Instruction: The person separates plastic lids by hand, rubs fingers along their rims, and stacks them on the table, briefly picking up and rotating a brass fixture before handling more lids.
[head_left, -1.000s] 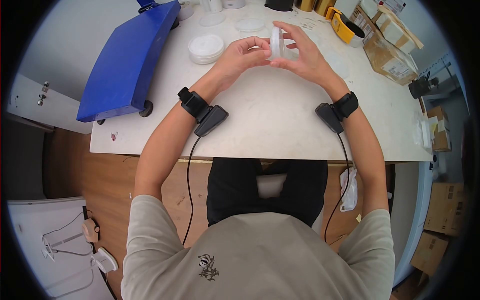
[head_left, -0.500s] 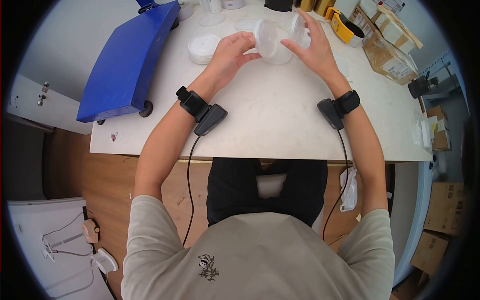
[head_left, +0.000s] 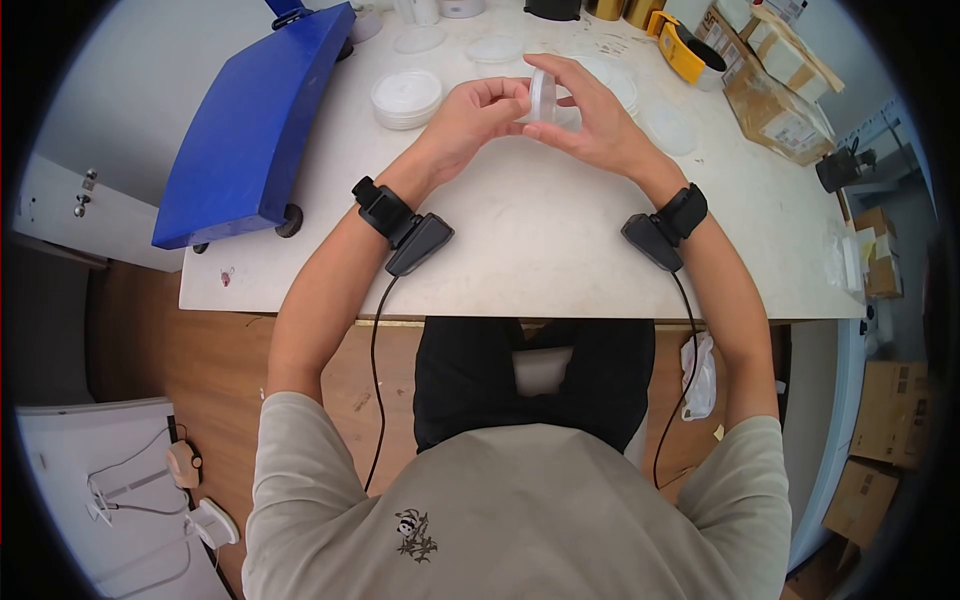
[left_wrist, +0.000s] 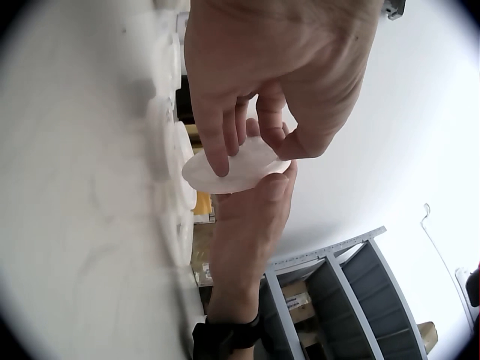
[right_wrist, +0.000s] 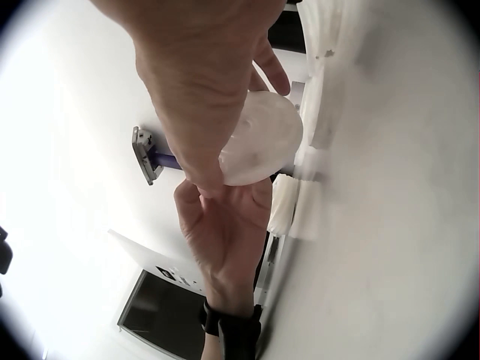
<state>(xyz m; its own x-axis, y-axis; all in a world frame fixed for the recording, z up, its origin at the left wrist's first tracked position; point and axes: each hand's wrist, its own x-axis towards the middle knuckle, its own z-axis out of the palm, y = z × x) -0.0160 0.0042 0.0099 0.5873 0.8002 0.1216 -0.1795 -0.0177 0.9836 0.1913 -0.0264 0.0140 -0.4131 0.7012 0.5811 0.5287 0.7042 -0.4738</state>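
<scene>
Both hands hold a round translucent plastic lid (head_left: 542, 95) on edge above the back half of the table. My left hand (head_left: 480, 115) pinches it from the left with thumb and fingers. My right hand (head_left: 590, 118) spans its rim from the right, thumb low and fingers high. In the left wrist view, left fingertips lie against the pale face of the lid (left_wrist: 238, 169). The right wrist view shows the other face of the lid (right_wrist: 264, 142), partly hidden by the right hand. A short stack of similar lids (head_left: 407, 92) stands just left of the left hand.
Flat clear lids (head_left: 495, 49) lie on the white table (head_left: 540, 250), with more round lids (head_left: 612, 80) behind the right hand. A blue platform (head_left: 255, 120) stands at left. Cardboard boxes (head_left: 780, 110) and a yellow-black object (head_left: 688, 52) are at back right.
Half a second ago the hands were apart, each holding a round clear piece. They have come back together on an upright lid, and round lids now show behind the right hand.
</scene>
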